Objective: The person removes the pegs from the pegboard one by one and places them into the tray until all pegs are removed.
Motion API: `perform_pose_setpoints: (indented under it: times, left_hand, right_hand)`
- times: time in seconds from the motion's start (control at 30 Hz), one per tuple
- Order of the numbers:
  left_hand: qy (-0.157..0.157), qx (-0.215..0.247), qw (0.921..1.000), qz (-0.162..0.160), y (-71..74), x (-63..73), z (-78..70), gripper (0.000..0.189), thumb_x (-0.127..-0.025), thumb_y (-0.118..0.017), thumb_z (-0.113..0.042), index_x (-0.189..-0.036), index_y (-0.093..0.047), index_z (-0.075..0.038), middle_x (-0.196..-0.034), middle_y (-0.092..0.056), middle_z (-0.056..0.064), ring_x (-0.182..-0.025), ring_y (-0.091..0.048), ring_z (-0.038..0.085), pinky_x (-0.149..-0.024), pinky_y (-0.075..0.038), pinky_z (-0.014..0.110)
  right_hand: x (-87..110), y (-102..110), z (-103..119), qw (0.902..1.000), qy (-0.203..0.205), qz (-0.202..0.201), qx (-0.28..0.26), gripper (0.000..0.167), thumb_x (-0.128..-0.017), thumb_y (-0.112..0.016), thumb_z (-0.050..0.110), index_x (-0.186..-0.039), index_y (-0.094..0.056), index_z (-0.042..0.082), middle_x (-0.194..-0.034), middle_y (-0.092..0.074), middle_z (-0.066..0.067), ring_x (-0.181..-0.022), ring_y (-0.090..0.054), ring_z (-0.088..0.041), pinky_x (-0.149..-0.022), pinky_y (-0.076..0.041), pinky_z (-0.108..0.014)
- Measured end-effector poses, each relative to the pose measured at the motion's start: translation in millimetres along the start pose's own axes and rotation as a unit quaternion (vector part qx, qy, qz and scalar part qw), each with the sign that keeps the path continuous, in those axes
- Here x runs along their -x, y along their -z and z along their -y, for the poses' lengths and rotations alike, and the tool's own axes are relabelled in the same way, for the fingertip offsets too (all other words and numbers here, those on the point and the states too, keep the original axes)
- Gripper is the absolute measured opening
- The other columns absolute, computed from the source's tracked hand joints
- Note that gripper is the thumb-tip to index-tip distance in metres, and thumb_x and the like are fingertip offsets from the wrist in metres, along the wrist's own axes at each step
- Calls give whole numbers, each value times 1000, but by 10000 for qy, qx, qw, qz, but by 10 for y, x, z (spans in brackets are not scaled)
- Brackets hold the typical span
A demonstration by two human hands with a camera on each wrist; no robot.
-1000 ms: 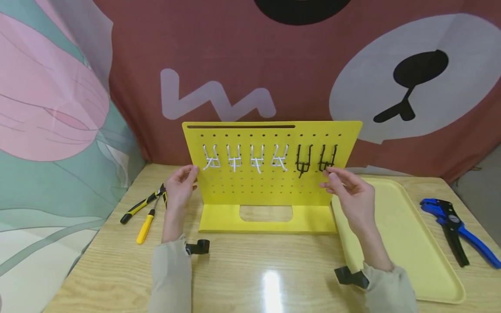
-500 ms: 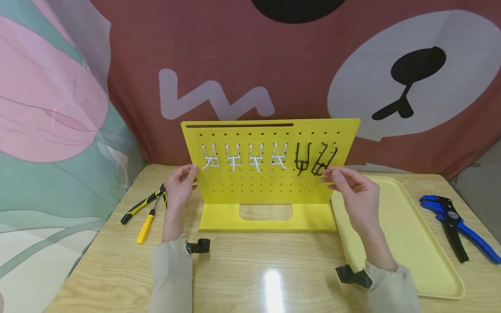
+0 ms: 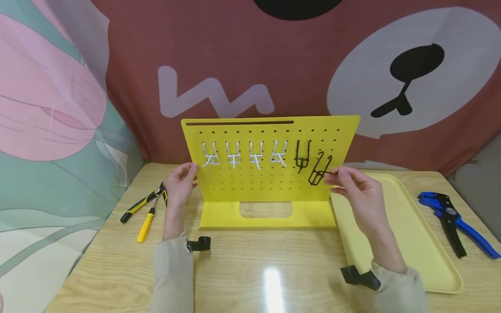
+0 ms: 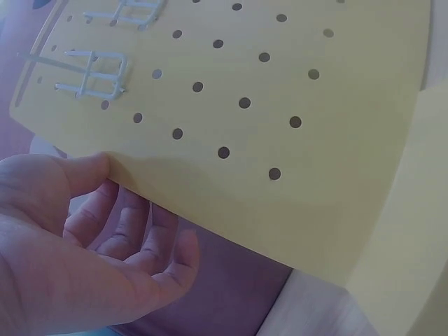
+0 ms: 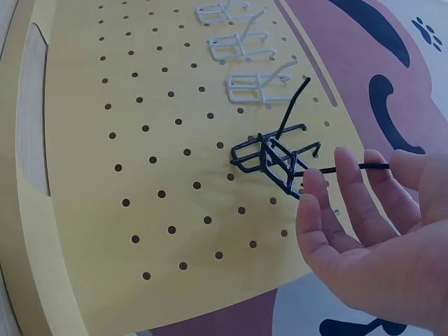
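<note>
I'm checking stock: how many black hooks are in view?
2. One black hook hangs on the yellow pegboard, right of the white hooks; the second black hook is pinched by the right hand in front of the board. Any behind it would be hidden.

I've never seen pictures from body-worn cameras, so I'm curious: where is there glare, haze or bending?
Head view: a white glare streak on the table, near the picture's bottom; left wrist view: hazy and washed out, the yellow board looking pale beside the left hand; right wrist view: the board's edges bow, probably lens distortion.
</note>
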State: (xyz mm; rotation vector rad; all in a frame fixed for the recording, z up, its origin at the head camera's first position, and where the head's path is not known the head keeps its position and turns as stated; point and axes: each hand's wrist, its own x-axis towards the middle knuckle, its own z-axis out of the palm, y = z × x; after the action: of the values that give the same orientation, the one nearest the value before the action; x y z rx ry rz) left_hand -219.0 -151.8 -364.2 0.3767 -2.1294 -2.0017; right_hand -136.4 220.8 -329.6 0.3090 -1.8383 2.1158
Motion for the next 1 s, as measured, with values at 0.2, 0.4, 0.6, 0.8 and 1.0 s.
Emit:
perform_pose_setpoints:
  times: [0.2,0.4,0.6,0.8,1.0]
  left_hand:
    - [52,12,9999,90,-8,1,-9,32,-97,-59,-29,-118,-61,-5,-105,-59,-1,-95,-54,12,-88,-47,39]
    - [22,30,10000,88,-4,-3,-12,34,-97,-59,-30,-119,-61,-5,-108,-59,1,-96,-54,12,-90,-46,42]
    - [-20,9,10000,96,12,3,-4,34,-97,-58,-31,-119,-61,-5,-105,-60,-1,-95,-55,12,-88,-47,39]
    - [35,-32,9999,88,16,11,-15,35,-97,-58,-31,-119,-61,-5,-104,-60,-1,-94,-54,12,-84,-48,35]
    - [66,-3,9998,162,23,19,-24,37,-97,-58,-32,-121,-60,-4,-107,-59,1,-95,-53,12,-82,-48,31]
  right_hand:
    - [44,167,24,9982,-554,178,-142,26,-98,-54,18,-110,-64,-2,-94,-72,-2,-90,-68,-14,-75,-55,-26]
    - [65,391,19,9967,-693,394,-146,20,-99,-52,16,-107,-67,4,-94,-72,-2,-88,-69,-14,-74,-55,-24]
    - [35,672,-14,9938,-870,619,293,20,-100,-50,17,-107,-67,7,-95,-72,0,-87,-68,-11,-74,-54,-21]
    - [-18,887,-75,9885,-1083,767,729,20,-101,-50,16,-106,-68,9,-94,-72,1,-86,-68,-10,-72,-54,-21]
    - [-121,1028,-159,9739,-1251,977,1621,21,-102,-48,22,-105,-66,12,-94,-70,2,-86,-67,-8,-71,-54,-21]
